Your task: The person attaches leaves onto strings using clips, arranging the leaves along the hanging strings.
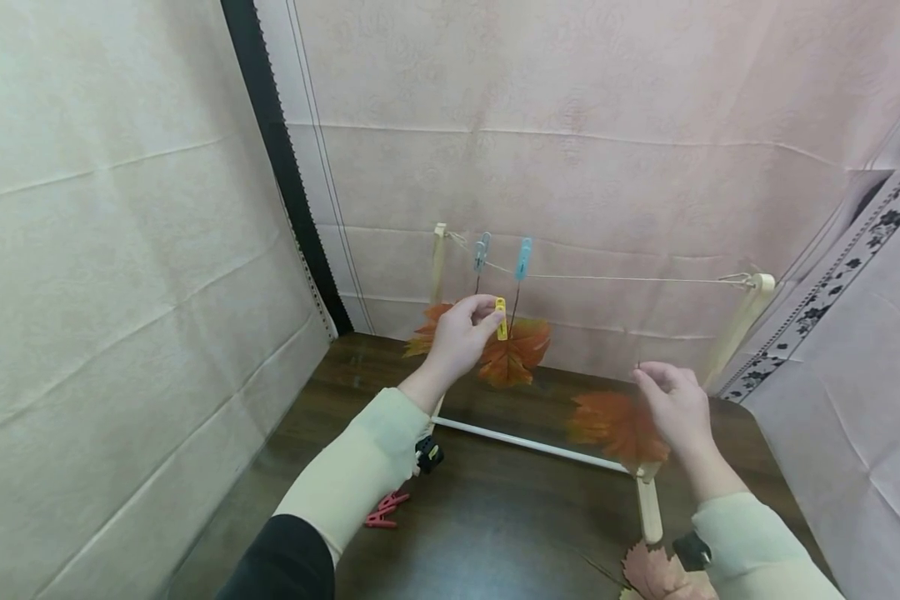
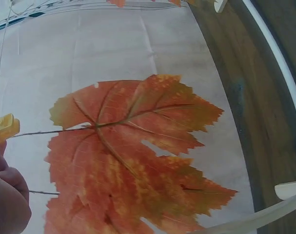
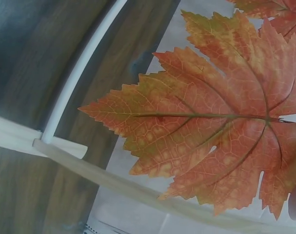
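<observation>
Pale sleeves (image 1: pixel 360 467) came closest to the camera, reaching forward over a dark wooden table (image 1: pixel 495 533). Beyond them, the orange leaf (image 1: pixel 618 425) hung from the right hand (image 1: pixel 675 408), below the right-hand stretch of a thin cord (image 1: pixel 622 278) and near the right wooden post (image 1: pixel 738 325). It looked feather-light, with a thin, flexible blade and toothed edges that would probably bend or fray if squeezed; its slim stem (image 3: pixel 289 121) seemed the stiffer part and the better place to take hold, close to the tip. Right thumb and forefinger were pinched together on that stem, with no gap to be made out between them, and the blade dangled free of the palm. Left of this, the left hand (image 1: pixel 461 337) pinched a yellow clothespin (image 1: pixel 501 321) between thumb and fingertips, in front of two leaves (image 1: pixel 513 354) hanging by blue clothespins (image 1: pixel 523 258). The yellow one was likely light, hard plastic, a little slippery and springy, best gripped across its handle ends; whether the fingers were squeezing its jaws apart, I could not tell. Red clothespins (image 1: pixel 385 508) lay on the table beside the left forearm, and a pinkish leaf (image 1: pixel 660 575) lay near the right sleeve
</observation>
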Demonstrator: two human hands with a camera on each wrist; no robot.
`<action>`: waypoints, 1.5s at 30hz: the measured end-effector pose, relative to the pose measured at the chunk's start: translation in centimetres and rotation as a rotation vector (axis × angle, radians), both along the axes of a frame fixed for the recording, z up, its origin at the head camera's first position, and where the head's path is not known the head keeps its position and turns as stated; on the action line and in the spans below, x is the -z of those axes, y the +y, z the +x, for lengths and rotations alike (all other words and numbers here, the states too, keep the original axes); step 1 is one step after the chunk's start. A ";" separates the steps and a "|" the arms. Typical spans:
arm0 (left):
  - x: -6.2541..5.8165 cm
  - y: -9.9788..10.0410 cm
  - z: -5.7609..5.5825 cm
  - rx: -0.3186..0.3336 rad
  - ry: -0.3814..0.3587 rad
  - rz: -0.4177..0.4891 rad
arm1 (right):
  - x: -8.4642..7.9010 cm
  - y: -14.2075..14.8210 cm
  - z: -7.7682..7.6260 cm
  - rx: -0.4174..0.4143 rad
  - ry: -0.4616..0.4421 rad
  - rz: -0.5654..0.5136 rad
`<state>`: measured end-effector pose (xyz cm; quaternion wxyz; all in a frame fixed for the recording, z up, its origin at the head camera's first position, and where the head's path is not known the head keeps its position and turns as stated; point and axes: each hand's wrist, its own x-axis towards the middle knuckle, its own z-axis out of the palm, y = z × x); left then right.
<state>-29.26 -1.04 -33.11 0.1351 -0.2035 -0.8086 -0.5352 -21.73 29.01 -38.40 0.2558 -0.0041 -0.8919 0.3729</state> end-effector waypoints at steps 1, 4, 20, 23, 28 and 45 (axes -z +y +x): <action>-0.2 0.2 0.0 0.001 -0.003 -0.001 | 0.0 -0.1 -0.1 0.001 0.002 0.001; -0.8 0.6 -0.1 0.008 0.008 -0.003 | -0.2 -0.5 -0.3 -0.004 0.012 -0.013; -4.2 2.9 -0.1 -0.005 0.076 -0.016 | -0.9 -3.7 -1.4 0.001 -0.009 -0.106; -4.9 3.5 -0.3 -0.008 0.068 -0.015 | -1.0 -4.2 -1.8 0.014 -0.005 -0.122; -5.8 4.7 -0.6 0.010 0.048 -0.012 | -0.8 -5.0 -2.4 0.039 0.007 -0.149; -8.8 7.5 -0.5 -0.025 0.016 -0.029 | -1.8 -7.7 -3.9 0.061 0.076 -0.187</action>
